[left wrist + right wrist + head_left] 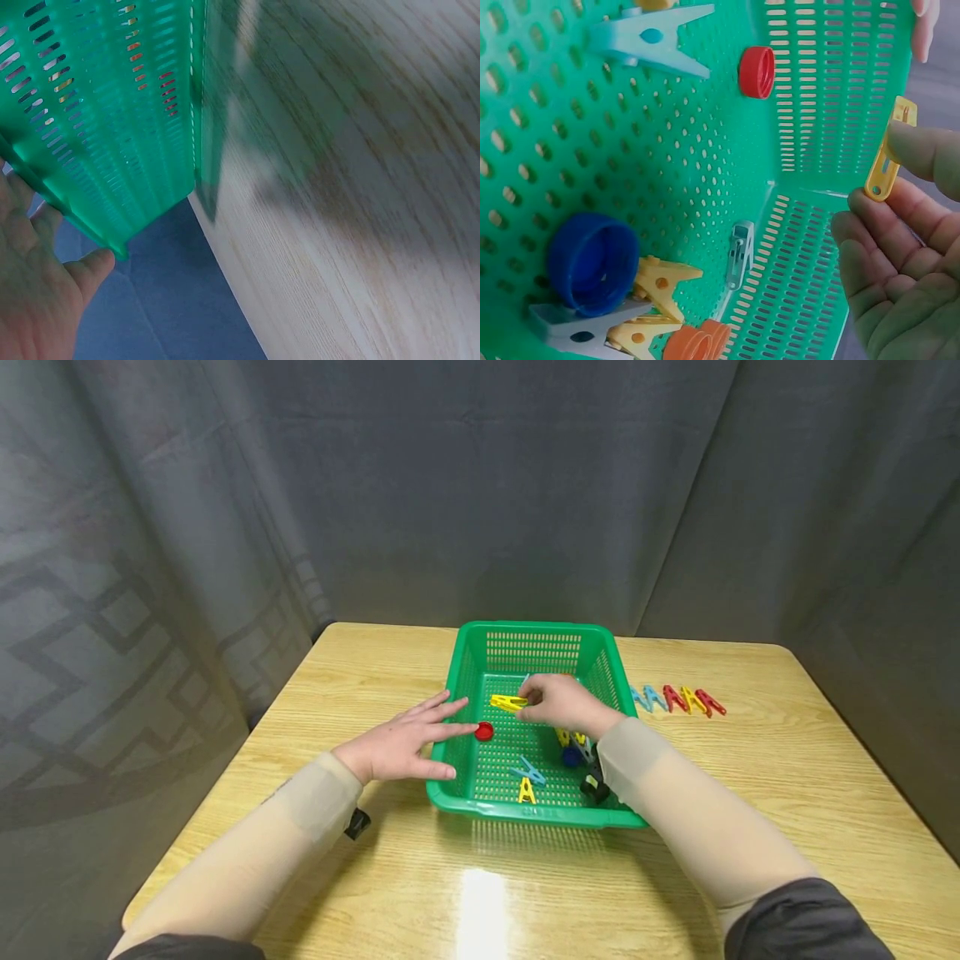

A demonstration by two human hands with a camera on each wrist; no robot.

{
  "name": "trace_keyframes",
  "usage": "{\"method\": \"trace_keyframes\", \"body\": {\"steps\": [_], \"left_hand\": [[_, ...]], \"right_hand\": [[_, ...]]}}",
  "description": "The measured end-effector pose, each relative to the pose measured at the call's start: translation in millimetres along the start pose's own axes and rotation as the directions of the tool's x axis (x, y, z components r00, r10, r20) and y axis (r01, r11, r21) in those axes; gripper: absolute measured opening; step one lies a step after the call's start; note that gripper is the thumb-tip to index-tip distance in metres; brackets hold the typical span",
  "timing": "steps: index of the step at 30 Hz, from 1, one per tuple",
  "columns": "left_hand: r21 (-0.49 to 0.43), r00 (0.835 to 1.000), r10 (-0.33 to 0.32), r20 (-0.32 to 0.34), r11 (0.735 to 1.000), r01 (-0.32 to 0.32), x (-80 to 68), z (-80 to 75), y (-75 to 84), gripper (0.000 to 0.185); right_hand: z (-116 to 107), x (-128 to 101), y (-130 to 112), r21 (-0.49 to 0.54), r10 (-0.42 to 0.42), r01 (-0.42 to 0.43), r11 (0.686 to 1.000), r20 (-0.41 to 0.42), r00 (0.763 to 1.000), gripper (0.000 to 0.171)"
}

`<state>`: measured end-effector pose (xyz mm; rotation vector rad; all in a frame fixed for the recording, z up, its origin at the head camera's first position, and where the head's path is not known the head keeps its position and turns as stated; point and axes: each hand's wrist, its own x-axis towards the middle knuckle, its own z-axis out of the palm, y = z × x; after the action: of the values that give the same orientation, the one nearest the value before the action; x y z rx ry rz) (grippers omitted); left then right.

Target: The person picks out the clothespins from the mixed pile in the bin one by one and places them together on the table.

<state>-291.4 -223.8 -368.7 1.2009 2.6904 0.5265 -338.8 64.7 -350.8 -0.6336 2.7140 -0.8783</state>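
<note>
A green perforated basket (465, 660) stands mid-table. My left hand (408, 745) lies flat with straight fingers across the basket's left rim; its palm (34, 289) shows beside the basket wall (112, 112). Inside the basket, my right hand (558, 702) pinches a yellow clothespin (507, 702) between thumb and fingers, lifted off the floor (886, 166). On the basket floor lie a red cap (484, 731), a light blue clothespin (529, 770), a yellow clothespin (527, 791) and a blue cap (592, 262).
Several blue, red and yellow clothespins (678, 700) lie in a row on the wooden table (787, 777) right of the basket. A grey clip (739, 253), more yellow pins (660, 281) and orange caps (694, 343) sit in the basket. Dark curtain surrounds the table.
</note>
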Motion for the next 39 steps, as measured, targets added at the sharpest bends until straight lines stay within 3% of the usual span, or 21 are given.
{"method": "trace_keyframes", "body": {"steps": [13,25,39], "left_hand": [[-0.002,1.0,-0.019,0.018,1.0,0.019,0.8,-0.1,0.9,0.068],[0.015,1.0,-0.013,0.024,1.0,0.013,0.4,-1.1,1.9,0.069],[0.019,1.0,0.005,0.014,1.0,-0.005,-1.5,-1.5,2.2,0.071]], "right_hand": [[-11,-4,-4,0.091,0.025,-0.018,0.996,-0.077,0.997,0.04],[-29,-8,-4,0.08,0.006,0.006,0.997,-0.143,0.99,0.045],[-69,-26,13,0.1,0.038,-0.009,0.995,-0.289,0.956,0.046]]}}
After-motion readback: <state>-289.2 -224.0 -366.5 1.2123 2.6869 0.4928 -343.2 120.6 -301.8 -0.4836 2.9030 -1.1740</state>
